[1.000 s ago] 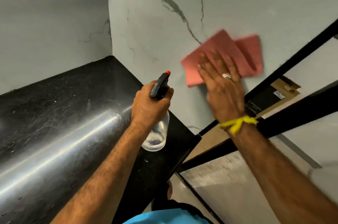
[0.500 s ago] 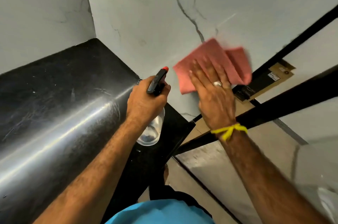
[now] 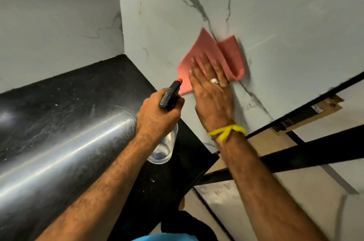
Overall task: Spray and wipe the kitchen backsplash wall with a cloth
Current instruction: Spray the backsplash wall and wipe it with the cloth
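The backsplash wall is pale marble with grey veins. A folded pink cloth lies flat against it, pressed by my right hand, palm down with fingers spread; a ring and a yellow wrist thread show. My left hand grips a clear spray bottle by its black trigger head with a red nozzle tip, held just left of and below the cloth, over the black countertop. The bottle's lower part hangs below my fist.
A shiny black countertop fills the left and meets a second marble wall at the corner. To the right are black frame bars, a cardboard piece and pale floor.
My right hand has slid the pink cloth across the wall, now lying over the grey vein. The left hand keeps its grip on the bottle. The camera view has shifted.
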